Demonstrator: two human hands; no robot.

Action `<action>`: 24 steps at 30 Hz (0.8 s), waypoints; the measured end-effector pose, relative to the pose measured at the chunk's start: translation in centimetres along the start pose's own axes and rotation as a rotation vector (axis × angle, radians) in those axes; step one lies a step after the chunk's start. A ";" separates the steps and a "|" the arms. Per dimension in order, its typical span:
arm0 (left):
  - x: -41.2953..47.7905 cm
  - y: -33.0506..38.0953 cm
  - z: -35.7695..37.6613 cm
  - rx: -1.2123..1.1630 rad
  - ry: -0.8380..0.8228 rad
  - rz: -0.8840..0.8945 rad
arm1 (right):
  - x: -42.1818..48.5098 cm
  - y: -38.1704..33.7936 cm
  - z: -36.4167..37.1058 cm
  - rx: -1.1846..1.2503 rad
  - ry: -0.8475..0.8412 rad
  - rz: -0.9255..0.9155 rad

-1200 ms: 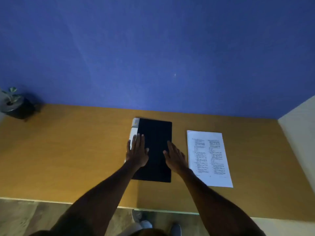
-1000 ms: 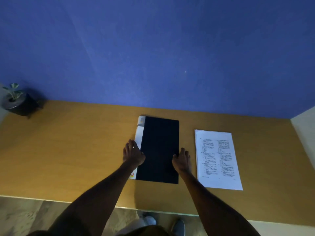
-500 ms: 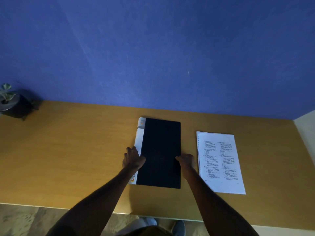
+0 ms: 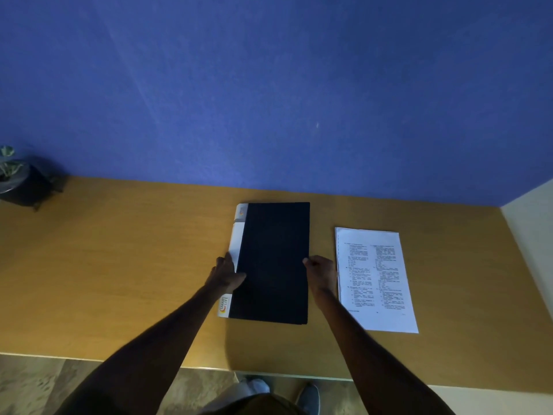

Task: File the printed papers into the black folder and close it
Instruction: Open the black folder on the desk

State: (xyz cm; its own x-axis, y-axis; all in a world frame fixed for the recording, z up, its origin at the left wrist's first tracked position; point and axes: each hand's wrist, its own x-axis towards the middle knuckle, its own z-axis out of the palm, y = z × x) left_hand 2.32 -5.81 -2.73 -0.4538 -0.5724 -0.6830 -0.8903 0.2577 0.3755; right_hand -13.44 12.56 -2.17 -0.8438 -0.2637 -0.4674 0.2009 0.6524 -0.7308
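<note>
The black folder [image 4: 273, 259] lies closed and flat on the wooden desk [image 4: 119, 265], with a white spine strip along its left side. My left hand [image 4: 226, 275] rests on that spine edge, thumb on the black cover. My right hand [image 4: 321, 272] has its fingers curled at the folder's right edge, gripping the cover's edge. The printed papers [image 4: 374, 278] lie flat on the desk just right of my right hand, apart from the folder.
A small potted plant [image 4: 18, 181] stands at the desk's far left against the blue wall. A pale wall [image 4: 532, 229] borders the desk on the right. The desk's front edge runs below my forearms, with floor and shoes beneath.
Both hands slid off the folder's cover to its sides: left to the spine edge, right to the open edge, where its fingers curled. The folder and papers stay in place.
</note>
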 end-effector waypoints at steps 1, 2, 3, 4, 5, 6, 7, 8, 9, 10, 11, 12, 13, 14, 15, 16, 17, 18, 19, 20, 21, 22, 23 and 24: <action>-0.3 0.2 0.0 -0.009 -0.003 0.006 | -0.2 -0.2 -0.1 0.028 0.008 -0.002; -0.6 0.6 -0.1 -0.012 0.001 0.024 | -0.4 -0.3 -0.2 0.070 0.008 -0.005; -1.0 1.0 -0.2 -0.023 0.007 0.059 | -0.6 -0.5 -0.4 0.126 -0.009 -0.009; -1.4 1.6 -0.4 -0.059 0.015 0.106 | -0.8 -0.8 -0.4 0.197 -0.039 -0.015; -1.9 2.3 -0.6 -0.117 0.021 0.161 | -0.9 -1.3 -0.5 0.274 -0.077 -0.020; -2.5 3.1 -0.7 -0.177 0.027 0.218 | -1.0 -1.8 -0.4 0.346 -0.117 -0.024; -3.1 3.8 -0.9 -0.216 0.038 0.275 | -1.0 -2.5 -0.4 0.400 -0.152 -0.024; -3.8 4.5 -1.1 -0.224 0.060 0.324 | -1.0 -3.2 -0.4 0.438 -0.184 -0.023; -4.4 5.0 -1.4 -0.205 0.095 0.364 | -1.1 -4.0 -0.2 0.470 -0.219 -0.031; -4.9 5.3 -1.7 -0.176 0.138 0.395 | -1.2 -4.7 0.2 0.500 -0.260 -0.053; -5.3 5.3 -2.2 -0.157 0.184 0.416 | -1.5 -5.4 0.7 0.526 -0.302 -0.085; -5.6 5.1 -2.7 -0.158 0.223 0.428 | -1.7 -6.1 1.3 0.544 -0.341 -0.120; -5.7 4.6 -3.3 -0.186 0.253 0.431 | -2.1 -6.7 2.1 0.555 -0.378 -0.152; -5.8 3.9 -4.1 -0.241 0.271 0.431 | -2.5 -7.2 2.9 0.557 -0.417 -0.180; -5.9 3.1 -4.8 -0.317 0.277 0.434 | -3.0 -7.6 3.7 0.551 -0.456 -0.205; -5.9 2.2 -5.6 -0.401 0.278 0.445 | -3.6 -8.0 4.6 0.532 -0.495 -0.230; -5.9 1.1 -6.4 -0.482 0.284 0.460 | -4.1 -8.3 5.4 0.496 -0.531 -0.253; -5.9 0.1 -7.3 -0.551 0.302 0.476 | -4.7 -8.6 6.3 0.441 -0.560 -0.279; -5.9 -1.0 -8.3 -0.610 0.334 0.490 | -5.2 -8.8 7.3 0.364 -0.581 -0.316; -5.9 -2.1 -9.3 -0.663 0.374 0.494 | -5.7 -9.0 8.4 0.243 -0.586 -0.374; -5.9 -3.3 -10.3 -0.715 0.418 0.491 | -6.2 -9.2 9.5 0.071 -0.573 -0.462; -5.8 -4.5 -11.3 -0.756 0.458 0.479 | -6.7 -9.5 10.6 -0.128 -0.551 -0.565; -5.6 -5.7 -12.3 -0.782 0.486 0.457 | -7.1 -9.7 11.7 -0.311 -0.525 -0.665; -5.2 -6.9 -13.1 -0.793 0.505 0.422 | -7.5 -10.1 12.8 -0.446 -0.506 -0.751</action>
State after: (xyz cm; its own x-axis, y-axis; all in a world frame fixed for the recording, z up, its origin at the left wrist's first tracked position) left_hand 11.35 -14.82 6.49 -0.4911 -0.8619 -0.1261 -0.2976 0.0300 0.9542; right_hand -2.74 -1.09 2.35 -0.3440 -0.9186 -0.1944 -0.5879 0.3722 -0.7183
